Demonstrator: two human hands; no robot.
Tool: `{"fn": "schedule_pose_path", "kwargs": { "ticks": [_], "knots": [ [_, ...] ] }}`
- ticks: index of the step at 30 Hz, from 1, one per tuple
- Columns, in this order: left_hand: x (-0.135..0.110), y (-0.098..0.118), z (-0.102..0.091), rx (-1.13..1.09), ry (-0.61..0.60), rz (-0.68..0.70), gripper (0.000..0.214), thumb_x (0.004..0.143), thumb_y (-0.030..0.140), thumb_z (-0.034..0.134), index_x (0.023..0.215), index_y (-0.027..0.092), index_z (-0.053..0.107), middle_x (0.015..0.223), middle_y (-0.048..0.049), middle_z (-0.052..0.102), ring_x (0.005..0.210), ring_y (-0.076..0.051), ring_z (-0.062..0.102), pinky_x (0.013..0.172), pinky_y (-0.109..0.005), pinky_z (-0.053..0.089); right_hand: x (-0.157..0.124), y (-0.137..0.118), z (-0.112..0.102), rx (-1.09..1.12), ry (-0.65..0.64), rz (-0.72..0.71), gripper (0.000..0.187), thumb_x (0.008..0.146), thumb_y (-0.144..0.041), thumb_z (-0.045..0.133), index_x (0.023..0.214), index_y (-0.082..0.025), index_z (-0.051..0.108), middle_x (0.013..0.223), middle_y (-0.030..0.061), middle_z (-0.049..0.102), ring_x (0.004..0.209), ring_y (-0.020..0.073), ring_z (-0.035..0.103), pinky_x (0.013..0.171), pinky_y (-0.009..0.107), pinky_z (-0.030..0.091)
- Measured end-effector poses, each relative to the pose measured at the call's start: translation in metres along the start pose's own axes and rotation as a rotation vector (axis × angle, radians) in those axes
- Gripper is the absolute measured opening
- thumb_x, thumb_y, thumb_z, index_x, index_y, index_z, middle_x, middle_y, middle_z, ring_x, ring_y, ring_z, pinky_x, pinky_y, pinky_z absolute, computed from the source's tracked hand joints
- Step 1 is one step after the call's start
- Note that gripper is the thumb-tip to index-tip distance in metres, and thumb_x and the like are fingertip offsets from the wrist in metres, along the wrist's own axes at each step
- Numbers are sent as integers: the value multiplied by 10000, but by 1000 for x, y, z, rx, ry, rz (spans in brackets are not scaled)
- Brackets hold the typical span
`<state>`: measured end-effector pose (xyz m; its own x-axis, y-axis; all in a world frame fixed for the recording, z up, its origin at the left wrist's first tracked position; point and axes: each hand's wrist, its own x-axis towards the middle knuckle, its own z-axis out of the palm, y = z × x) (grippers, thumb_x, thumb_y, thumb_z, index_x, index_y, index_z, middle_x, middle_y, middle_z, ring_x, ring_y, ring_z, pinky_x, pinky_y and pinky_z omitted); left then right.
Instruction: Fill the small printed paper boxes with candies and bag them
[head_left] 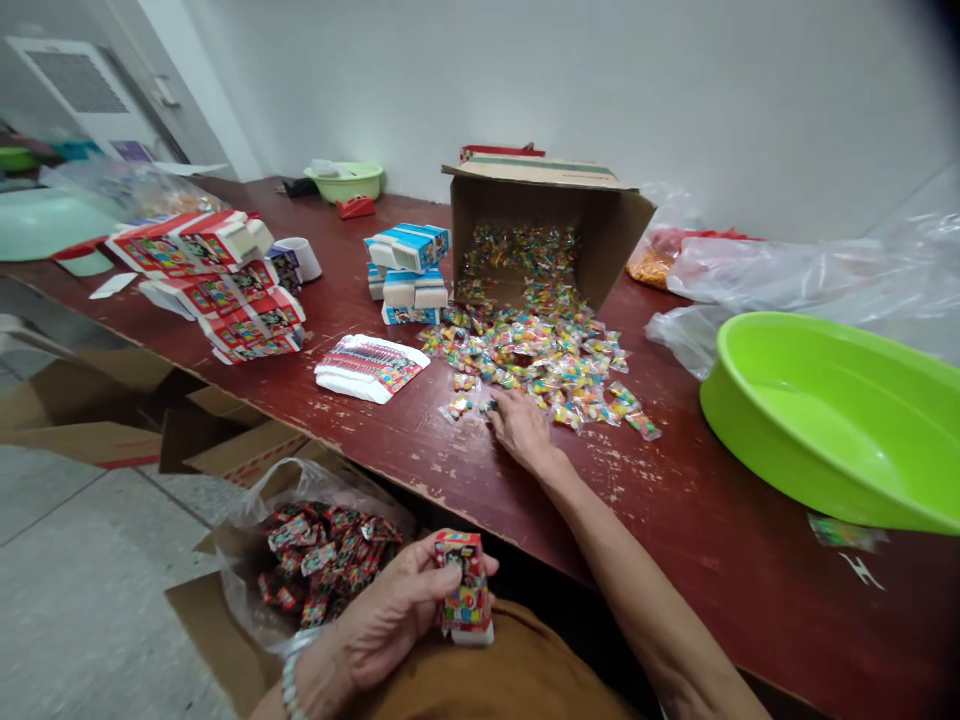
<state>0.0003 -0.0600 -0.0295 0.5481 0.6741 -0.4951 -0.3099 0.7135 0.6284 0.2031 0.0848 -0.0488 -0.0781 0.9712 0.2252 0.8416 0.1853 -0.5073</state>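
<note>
My left hand is closed around a small red printed carton, held upright over my lap below the table edge. My right hand reaches across the dark red table and rests palm down at the near edge of a heap of small clear candy packets. Its fingers curl onto a few packets at the heap's edge. The heap spills from a cardboard box lying on its side.
A lime green basin sits at the right. Flat red cartons lie left of the heap, folded red cartons and blue ones stand farther back. A bag-lined box of filled cartons sits by my left knee. Plastic bags lie behind the basin.
</note>
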Motion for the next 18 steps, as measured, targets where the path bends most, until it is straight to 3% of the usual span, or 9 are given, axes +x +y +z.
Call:
{"fn": "schedule_pose_path", "kwargs": {
  "ticks": [4,7,9,11,14,16,18],
  "knots": [
    [-14,20,-37,382,88,63,295,615,249,829,774,166,596,702,12,645,640,-117,572,616,-208,430,-2,0,4,-59,-36,17,158,846,-215,580,953,-172,689,1009,155,641,1006,306,517,853,412,408],
    [-22,36,-56,797,-2,-123,261,605,198,780,837,176,663,703,29,625,592,-107,503,534,-192,371,-13,-4,1,-55,-52,-23,129,813,-203,604,924,-170,662,1036,165,631,1032,325,483,876,439,380],
    [-25,42,-60,952,-75,-219,229,597,159,731,822,175,688,700,26,620,591,-117,499,527,-202,371,-20,-5,-2,-21,-66,-63,112,795,-182,620,903,-174,645,1011,152,641,1027,319,486,898,446,365],
    [-22,43,-56,903,-71,-192,195,619,172,702,812,178,674,711,22,610,612,-128,514,544,-211,394,-26,-6,-4,34,-78,-93,98,798,-161,615,893,-180,632,958,119,653,983,283,517,899,419,375],
    [-11,42,-45,607,-6,10,274,722,237,645,990,206,600,838,-2,623,715,-152,563,616,-245,466,-34,-13,-9,188,-96,-101,117,869,-193,547,967,-180,610,913,65,649,818,193,564,778,320,437],
    [-3,43,-37,502,17,153,349,755,217,597,1099,218,532,868,-6,615,723,-145,561,627,-249,477,-40,-23,-14,477,-173,-93,167,908,-256,517,1037,-183,595,904,35,642,721,150,559,681,273,445],
    [4,45,-29,530,45,234,394,752,177,571,1136,220,494,848,8,595,680,-125,536,605,-229,459,-46,-35,-20,772,-278,-106,182,911,-285,527,1046,-191,606,891,15,633,701,132,548,655,258,440]
  ]
}}
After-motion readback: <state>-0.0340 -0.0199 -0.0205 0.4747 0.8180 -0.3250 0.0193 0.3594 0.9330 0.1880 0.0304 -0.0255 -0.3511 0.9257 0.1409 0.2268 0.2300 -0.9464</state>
